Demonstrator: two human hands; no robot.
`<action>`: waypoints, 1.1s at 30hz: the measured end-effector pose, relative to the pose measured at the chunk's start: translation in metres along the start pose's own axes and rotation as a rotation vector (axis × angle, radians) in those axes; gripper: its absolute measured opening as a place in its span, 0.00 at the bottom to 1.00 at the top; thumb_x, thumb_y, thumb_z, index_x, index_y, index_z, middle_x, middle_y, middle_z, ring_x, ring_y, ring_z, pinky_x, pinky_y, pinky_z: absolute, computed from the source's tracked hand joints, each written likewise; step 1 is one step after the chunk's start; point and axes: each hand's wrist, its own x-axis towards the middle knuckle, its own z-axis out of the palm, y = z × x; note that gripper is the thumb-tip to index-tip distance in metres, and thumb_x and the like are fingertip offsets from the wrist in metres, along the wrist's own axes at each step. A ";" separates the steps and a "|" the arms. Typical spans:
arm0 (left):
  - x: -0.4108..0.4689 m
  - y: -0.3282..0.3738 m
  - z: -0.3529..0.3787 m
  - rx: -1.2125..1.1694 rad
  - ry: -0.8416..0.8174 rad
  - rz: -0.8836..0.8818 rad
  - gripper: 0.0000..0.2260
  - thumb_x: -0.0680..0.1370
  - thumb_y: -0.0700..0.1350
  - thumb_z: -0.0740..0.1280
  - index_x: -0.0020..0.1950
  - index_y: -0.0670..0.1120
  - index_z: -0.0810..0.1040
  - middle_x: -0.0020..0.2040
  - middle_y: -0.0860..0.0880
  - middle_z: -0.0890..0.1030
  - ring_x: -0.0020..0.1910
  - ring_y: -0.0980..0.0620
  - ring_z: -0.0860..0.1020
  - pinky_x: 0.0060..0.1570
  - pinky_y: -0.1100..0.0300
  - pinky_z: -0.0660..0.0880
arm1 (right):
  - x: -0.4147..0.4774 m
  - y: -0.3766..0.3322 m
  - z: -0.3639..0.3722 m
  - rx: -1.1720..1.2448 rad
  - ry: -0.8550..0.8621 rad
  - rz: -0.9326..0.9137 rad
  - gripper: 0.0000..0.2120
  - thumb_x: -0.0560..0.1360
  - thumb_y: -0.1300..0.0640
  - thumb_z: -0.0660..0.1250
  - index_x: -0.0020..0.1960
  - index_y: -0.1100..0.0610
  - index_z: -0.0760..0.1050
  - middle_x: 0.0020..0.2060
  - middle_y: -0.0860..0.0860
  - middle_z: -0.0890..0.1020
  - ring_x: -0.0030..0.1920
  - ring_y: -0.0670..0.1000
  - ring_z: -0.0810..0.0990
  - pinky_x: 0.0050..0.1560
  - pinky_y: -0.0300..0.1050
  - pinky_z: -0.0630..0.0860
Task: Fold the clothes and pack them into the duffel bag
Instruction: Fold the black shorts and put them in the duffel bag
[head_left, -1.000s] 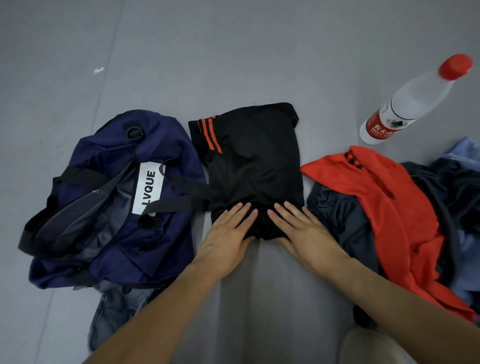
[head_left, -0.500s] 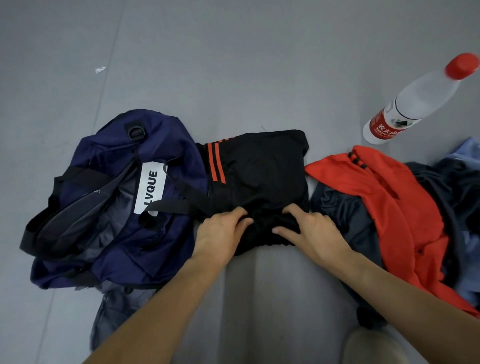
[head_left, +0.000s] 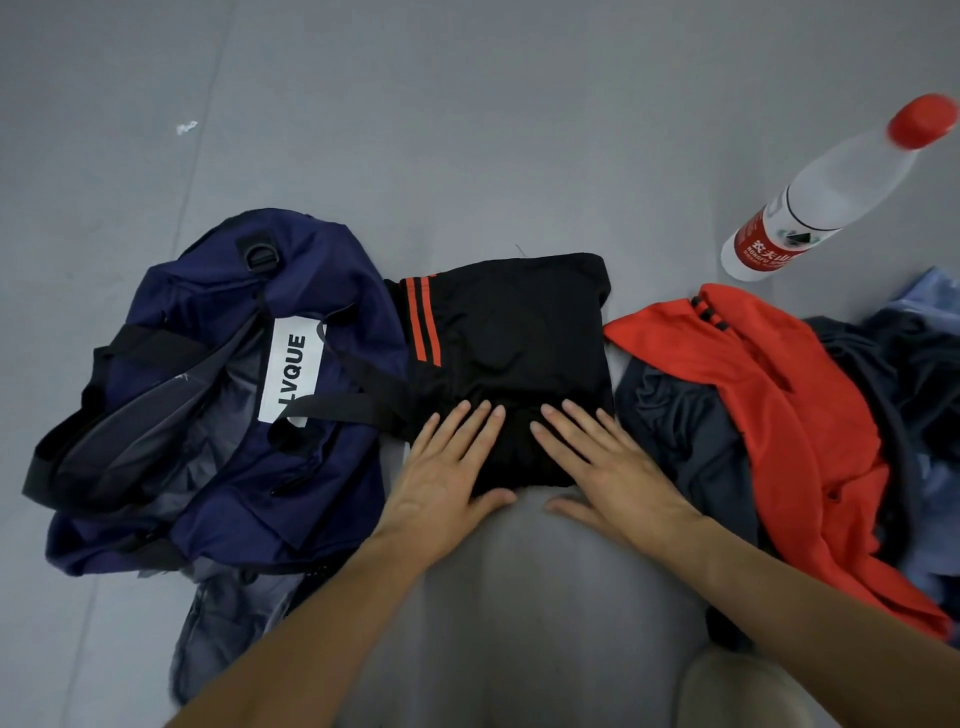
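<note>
- The bag (head_left: 218, 415) was dark blue with black straps.
- The folded shorts (head_left: 514, 353) were black with orange stripes.
- One shirt (head_left: 779, 415) was orange.
- The bottle (head_left: 831, 192) had a red cap.

On the navy duffel bag (head_left: 208, 291) there's a white patch (head_left: 291, 374) with black capitals running sideways: "LVQUE". A black strap crosses its lower end, so any letter before the L is hidden. Over on the water bottle (head_left: 836, 192), the red label (head_left: 763, 247) carries white Chinese characters, 农夫山, with small Latin print beneath starting "NONGFU"; the rest curves out of sight.
</note>
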 end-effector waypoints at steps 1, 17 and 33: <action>0.001 -0.001 -0.002 -0.006 -0.017 0.002 0.41 0.78 0.68 0.58 0.81 0.54 0.38 0.83 0.53 0.47 0.81 0.54 0.42 0.80 0.51 0.43 | 0.003 0.000 -0.001 0.003 0.004 0.021 0.42 0.76 0.36 0.64 0.82 0.50 0.49 0.81 0.49 0.53 0.81 0.53 0.49 0.79 0.55 0.52; -0.012 0.007 -0.025 -0.075 0.161 -0.055 0.31 0.74 0.60 0.69 0.74 0.50 0.67 0.63 0.52 0.76 0.61 0.49 0.75 0.63 0.54 0.73 | 0.011 -0.005 -0.056 0.568 0.052 0.320 0.17 0.74 0.42 0.70 0.61 0.46 0.78 0.43 0.45 0.84 0.45 0.44 0.80 0.53 0.45 0.77; 0.035 -0.009 -0.042 0.016 0.177 -0.139 0.21 0.77 0.61 0.65 0.65 0.52 0.79 0.60 0.52 0.79 0.56 0.47 0.78 0.56 0.49 0.76 | 0.008 -0.006 -0.022 0.009 0.076 0.164 0.38 0.77 0.39 0.62 0.81 0.51 0.54 0.79 0.53 0.61 0.80 0.57 0.57 0.77 0.58 0.60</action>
